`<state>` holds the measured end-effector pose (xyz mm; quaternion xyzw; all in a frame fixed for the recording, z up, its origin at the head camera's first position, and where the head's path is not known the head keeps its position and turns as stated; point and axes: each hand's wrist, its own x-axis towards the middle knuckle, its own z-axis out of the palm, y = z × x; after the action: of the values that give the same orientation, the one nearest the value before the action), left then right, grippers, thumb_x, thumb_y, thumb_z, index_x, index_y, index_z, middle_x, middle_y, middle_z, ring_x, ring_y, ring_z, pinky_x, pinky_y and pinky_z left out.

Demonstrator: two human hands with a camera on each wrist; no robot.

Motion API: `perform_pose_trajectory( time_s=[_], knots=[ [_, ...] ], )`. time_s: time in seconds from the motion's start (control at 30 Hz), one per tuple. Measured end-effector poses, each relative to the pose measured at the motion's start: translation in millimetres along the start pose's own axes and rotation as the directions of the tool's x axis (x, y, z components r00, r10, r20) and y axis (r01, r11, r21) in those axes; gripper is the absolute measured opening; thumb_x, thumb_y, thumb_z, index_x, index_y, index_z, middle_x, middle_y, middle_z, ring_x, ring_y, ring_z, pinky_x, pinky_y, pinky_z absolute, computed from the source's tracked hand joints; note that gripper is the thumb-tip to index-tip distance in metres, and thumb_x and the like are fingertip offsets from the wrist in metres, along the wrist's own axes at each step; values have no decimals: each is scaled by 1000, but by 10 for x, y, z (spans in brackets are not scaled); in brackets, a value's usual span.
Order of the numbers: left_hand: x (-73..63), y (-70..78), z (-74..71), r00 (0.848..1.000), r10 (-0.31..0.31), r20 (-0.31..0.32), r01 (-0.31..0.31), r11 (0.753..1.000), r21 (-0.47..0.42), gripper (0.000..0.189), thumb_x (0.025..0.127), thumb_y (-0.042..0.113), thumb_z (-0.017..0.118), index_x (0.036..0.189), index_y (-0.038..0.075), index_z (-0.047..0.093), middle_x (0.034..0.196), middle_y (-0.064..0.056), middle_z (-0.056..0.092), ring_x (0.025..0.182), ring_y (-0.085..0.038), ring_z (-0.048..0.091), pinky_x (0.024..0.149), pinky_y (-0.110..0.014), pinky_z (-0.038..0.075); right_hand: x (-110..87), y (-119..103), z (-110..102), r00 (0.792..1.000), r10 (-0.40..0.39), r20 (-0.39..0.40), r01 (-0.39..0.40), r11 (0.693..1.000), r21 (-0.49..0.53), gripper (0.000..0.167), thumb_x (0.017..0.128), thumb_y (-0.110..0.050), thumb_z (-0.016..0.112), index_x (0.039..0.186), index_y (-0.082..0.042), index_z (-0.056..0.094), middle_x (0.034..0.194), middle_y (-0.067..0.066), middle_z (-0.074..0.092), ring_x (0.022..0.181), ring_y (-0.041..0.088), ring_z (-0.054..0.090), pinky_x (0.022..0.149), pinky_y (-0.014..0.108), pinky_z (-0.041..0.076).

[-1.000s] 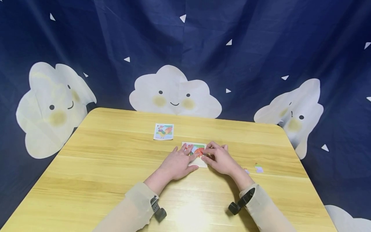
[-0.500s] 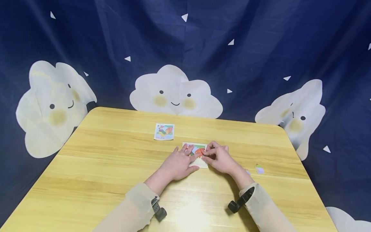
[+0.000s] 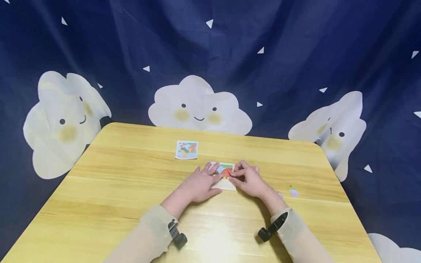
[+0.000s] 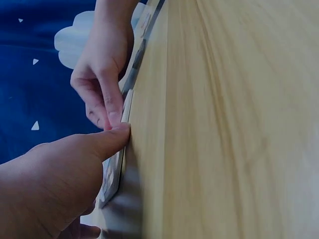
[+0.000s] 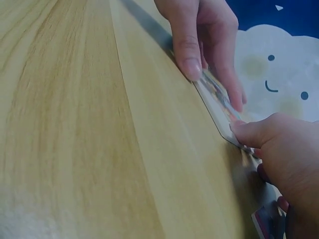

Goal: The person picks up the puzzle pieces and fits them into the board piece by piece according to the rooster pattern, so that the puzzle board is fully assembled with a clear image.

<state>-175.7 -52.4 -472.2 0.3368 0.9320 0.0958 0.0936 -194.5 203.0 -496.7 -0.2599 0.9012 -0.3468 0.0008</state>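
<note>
A small jigsaw puzzle board [image 3: 226,185] with a red, green and blue picture lies mid-table in the head view; its lower strip is pale and bare. Across its left part rests my left hand [image 3: 201,185], fingers spread and straight, thumb at the near edge. My right hand [image 3: 249,180] is at the board's right side, with thumb and curled index finger pinching what seems to be a puzzle piece beside the red part; the fingertips mostly hide it. In the right wrist view, my right thumb [image 5: 254,132] lies at the corner of the board's white rim [image 5: 212,107].
Behind the board lies a square picture card [image 3: 186,149] of a rooster. Loose puzzle pieces [image 3: 294,191] lie to the right, one partly behind my right wrist. The wooden table [image 3: 108,190] ends at a dark blue cloud-patterned curtain [image 3: 230,47].
My left hand has shifted slightly to the left, its thumb drawing back along the near edge of the board. My right hand stays almost in place.
</note>
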Motion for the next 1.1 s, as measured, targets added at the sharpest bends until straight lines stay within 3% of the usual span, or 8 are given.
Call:
perform_pose_trajectory(
  time_s=[0.3, 0.47, 0.93, 1.1],
  knots=[
    [-176, -170, -38, 999, 28, -35, -29, 999, -31, 64, 109, 52, 54, 164, 21, 43, 172, -11, 26, 156, -39, 27, 120, -66, 28, -23, 45, -6, 1000, 1, -12, -1, 1000, 7, 26, 95, -19, 83, 117, -6, 82, 109, -5, 58, 97, 14, 57, 88, 47, 20],
    [-242, -240, -10, 999, 13, -47, -15, 999, -31, 60, 110, 49, 52, 163, 21, 46, 171, -9, 31, 155, -36, 32, 121, -64, 28, -16, 51, -5, 1000, -13, -14, 13, 1000, 14, 25, 95, -19, 83, 116, -5, 82, 108, -4, 58, 99, 15, 58, 88, 47, 20],
    [-294, -275, 66, 996, -21, -83, 13, 996, -87, 54, 111, 47, 52, 159, 23, 52, 169, -6, 37, 154, -31, 34, 122, -63, 27, -23, 31, -17, 999, -37, 1, 37, 997, -64, 29, 99, -26, 78, 121, -8, 81, 105, -4, 61, 82, 9, 54, 83, 43, 23],
    [-299, -276, 62, 996, -19, -86, 10, 994, -112, 53, 111, 45, 53, 159, 22, 53, 168, -6, 37, 155, -31, 33, 122, -63, 26, -36, 9, -79, 999, -38, -3, 38, 999, -26, 29, 100, -25, 77, 125, -11, 79, 105, -6, 63, 80, 10, 56, 85, 42, 25]
  ],
)
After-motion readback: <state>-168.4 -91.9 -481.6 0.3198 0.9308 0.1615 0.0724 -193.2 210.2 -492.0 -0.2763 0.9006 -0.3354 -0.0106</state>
